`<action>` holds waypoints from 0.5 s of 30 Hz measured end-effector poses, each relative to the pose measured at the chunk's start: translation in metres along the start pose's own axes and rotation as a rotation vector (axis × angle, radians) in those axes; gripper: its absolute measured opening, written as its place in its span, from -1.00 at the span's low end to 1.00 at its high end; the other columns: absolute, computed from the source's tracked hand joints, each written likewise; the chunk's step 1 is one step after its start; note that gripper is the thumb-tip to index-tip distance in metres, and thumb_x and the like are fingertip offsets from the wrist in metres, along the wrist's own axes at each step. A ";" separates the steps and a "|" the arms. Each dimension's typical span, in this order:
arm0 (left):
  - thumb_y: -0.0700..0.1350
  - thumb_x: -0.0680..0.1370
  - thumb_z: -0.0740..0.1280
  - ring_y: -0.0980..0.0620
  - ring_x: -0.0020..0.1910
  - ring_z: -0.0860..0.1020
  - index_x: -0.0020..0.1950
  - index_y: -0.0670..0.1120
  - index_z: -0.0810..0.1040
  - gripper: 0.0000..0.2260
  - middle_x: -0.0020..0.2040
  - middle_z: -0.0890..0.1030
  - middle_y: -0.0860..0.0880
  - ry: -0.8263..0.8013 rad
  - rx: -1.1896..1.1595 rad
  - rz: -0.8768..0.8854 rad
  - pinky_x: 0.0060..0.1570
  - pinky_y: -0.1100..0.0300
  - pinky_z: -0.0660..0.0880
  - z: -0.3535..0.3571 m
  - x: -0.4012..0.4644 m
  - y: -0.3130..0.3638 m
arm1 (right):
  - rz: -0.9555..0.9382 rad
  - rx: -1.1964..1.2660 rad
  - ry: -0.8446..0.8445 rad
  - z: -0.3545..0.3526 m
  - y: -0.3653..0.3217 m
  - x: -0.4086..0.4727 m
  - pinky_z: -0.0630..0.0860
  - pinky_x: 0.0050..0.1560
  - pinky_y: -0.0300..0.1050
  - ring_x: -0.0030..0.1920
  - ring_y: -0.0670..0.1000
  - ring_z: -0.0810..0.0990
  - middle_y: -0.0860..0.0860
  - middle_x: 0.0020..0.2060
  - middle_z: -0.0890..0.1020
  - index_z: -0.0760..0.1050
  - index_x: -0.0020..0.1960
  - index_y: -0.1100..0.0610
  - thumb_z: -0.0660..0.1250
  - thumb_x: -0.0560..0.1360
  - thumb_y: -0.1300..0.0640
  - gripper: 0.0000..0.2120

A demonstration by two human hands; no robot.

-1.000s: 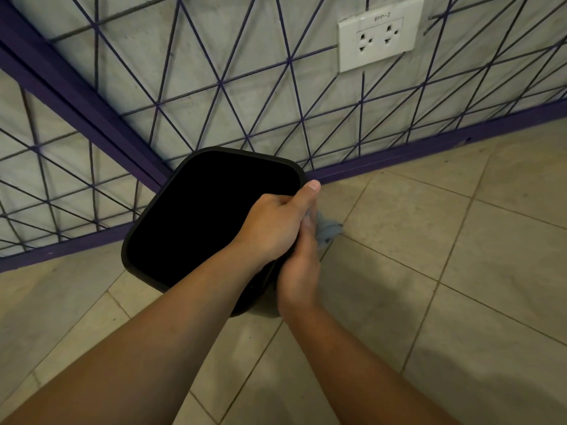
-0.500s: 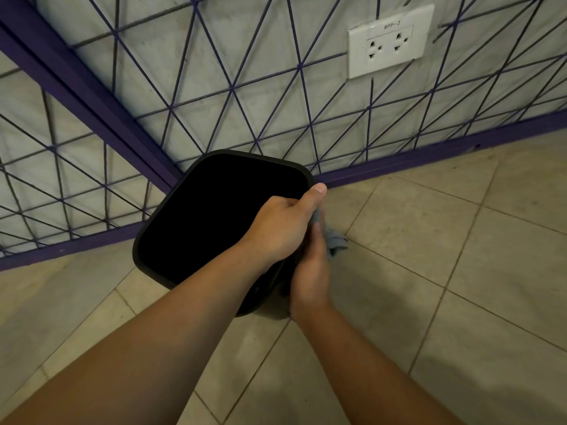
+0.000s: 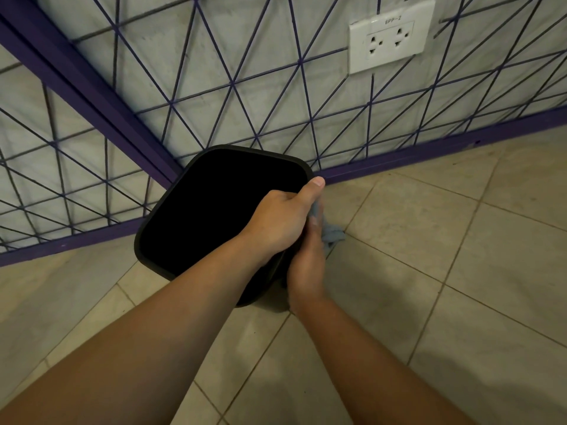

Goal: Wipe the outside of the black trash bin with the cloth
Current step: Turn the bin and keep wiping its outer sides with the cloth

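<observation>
A black trash bin [image 3: 214, 210] with a rounded square mouth stands on the tiled floor in the corner of two walls. My left hand [image 3: 279, 222] grips its right rim, thumb along the edge. My right hand [image 3: 306, 265] presses a blue-grey cloth [image 3: 331, 234] against the bin's right outer side, just below my left hand. Only a bunch of the cloth sticks out past my fingers. The bin's inside is too dark to see into.
Grey walls with purple line patterns and a purple baseboard [image 3: 429, 151] close in the bin behind and to the left. A white double power socket [image 3: 389, 41] sits on the wall up right. Beige floor tiles [image 3: 429, 271] stretch to the right and toward me.
The view has shifted slightly, so the bin sits a little more to the right in the frame. My right hand has slid a bit along the bin's side with the cloth.
</observation>
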State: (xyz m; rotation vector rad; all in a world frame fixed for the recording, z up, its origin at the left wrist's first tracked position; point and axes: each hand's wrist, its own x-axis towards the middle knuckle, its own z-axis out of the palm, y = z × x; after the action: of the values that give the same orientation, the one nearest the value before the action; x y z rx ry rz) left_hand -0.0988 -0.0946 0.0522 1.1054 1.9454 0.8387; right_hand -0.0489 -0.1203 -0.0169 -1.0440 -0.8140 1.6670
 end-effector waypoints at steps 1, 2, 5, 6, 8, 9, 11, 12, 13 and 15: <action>0.31 0.55 0.25 -0.06 -0.07 0.69 0.01 -0.30 0.65 -0.37 -0.07 0.70 -0.23 0.007 -0.001 -0.008 0.01 0.00 0.61 0.000 0.001 0.000 | 0.051 -0.007 -0.003 -0.002 -0.003 0.009 0.01 0.67 0.21 0.67 0.01 0.15 -0.10 0.61 0.33 0.21 0.62 -0.16 -0.08 0.74 -0.12 -0.53; 0.31 0.55 0.25 -0.14 -0.03 0.67 0.02 -0.33 0.63 -0.35 -0.02 0.67 -0.29 0.008 -0.006 -0.016 0.06 -0.06 0.60 0.000 0.001 0.000 | 0.117 -0.011 -0.003 -0.006 -0.005 0.017 0.15 0.64 0.20 0.61 0.07 0.29 -0.01 0.53 0.45 0.33 0.57 -0.10 -0.06 0.74 -0.09 -0.55; 0.32 0.55 0.25 -0.21 -0.18 0.66 -0.16 -0.32 0.57 -0.35 -0.19 0.61 -0.32 -0.002 -0.005 -0.028 -0.01 -0.05 0.62 0.000 -0.001 0.003 | 0.298 0.069 0.048 -0.018 -0.006 0.029 0.62 0.06 -0.18 0.11 0.04 0.67 0.04 -0.03 0.76 0.60 0.22 0.11 0.06 0.72 -0.04 -0.61; 0.32 0.55 0.25 -0.16 -0.27 0.62 -0.22 -0.27 0.55 -0.38 -0.28 0.56 -0.23 0.011 0.010 -0.026 -0.09 -0.02 0.59 0.000 -0.003 0.005 | 0.340 0.108 0.068 -0.022 -0.004 0.028 0.61 -0.14 -0.29 0.00 -0.02 0.67 -0.02 -0.15 0.76 0.60 0.17 0.09 0.09 0.70 -0.04 -0.65; 0.35 0.54 0.23 -0.14 -0.22 0.63 -0.15 -0.30 0.60 -0.34 -0.25 0.54 -0.09 0.036 0.042 -0.032 -0.06 -0.08 0.57 0.001 -0.004 0.004 | 0.344 0.134 0.148 -0.033 0.000 0.025 0.52 0.00 -0.36 0.16 -0.03 0.63 -0.04 0.08 0.73 0.51 0.34 0.03 0.12 0.69 -0.04 -0.67; 0.35 0.54 0.23 -0.18 -0.12 0.66 -0.04 -0.32 0.64 -0.32 -0.22 0.57 -0.09 0.050 0.052 -0.035 0.01 -0.09 0.57 0.001 -0.003 0.003 | 0.306 0.122 0.229 -0.040 0.002 0.024 0.41 0.21 -0.30 0.36 0.00 0.54 -0.02 0.31 0.63 0.44 0.47 0.02 0.12 0.69 -0.03 -0.61; 0.35 0.55 0.23 -0.19 -0.01 0.66 0.06 -0.30 0.65 -0.32 -0.15 0.64 -0.20 0.078 0.065 -0.031 0.02 -0.05 0.56 0.002 -0.002 0.002 | 0.282 0.145 0.314 -0.055 0.006 0.026 0.22 0.49 -0.13 0.57 0.03 0.31 0.03 0.56 0.40 0.32 0.58 0.04 0.13 0.69 -0.01 -0.53; 0.34 0.55 0.23 -0.17 -0.04 0.66 0.05 -0.30 0.65 -0.33 -0.13 0.65 -0.24 0.079 0.067 -0.025 -0.04 0.00 0.55 0.002 -0.002 0.001 | 0.302 0.152 0.328 -0.061 0.007 0.028 0.15 0.59 -0.04 0.60 0.05 0.26 0.04 0.59 0.35 0.29 0.60 0.04 0.13 0.68 -0.03 -0.50; 0.33 0.55 0.23 -0.12 -0.12 0.66 0.00 -0.30 0.65 -0.34 -0.16 0.63 -0.24 0.077 0.070 -0.019 -0.12 0.07 0.52 0.002 -0.002 0.001 | 0.338 0.147 0.340 -0.066 0.010 0.031 0.12 0.63 0.04 0.61 0.08 0.24 0.06 0.61 0.32 0.27 0.61 0.04 0.13 0.67 -0.07 -0.47; 0.33 0.55 0.23 0.02 -0.31 0.56 -0.18 -0.20 0.61 -0.42 -0.29 0.53 -0.10 0.076 0.080 0.000 -0.27 0.20 0.43 0.001 0.000 0.000 | 0.427 0.102 0.304 -0.066 0.012 0.032 0.15 0.61 0.12 0.60 0.13 0.26 0.07 0.60 0.33 0.23 0.63 0.00 0.15 0.64 -0.15 -0.41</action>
State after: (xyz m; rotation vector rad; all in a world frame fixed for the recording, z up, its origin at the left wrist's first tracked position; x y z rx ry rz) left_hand -0.0974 -0.0945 0.0519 1.1352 2.0574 0.8199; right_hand 0.0020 -0.0910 -0.0629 -1.4257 -0.3166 1.8136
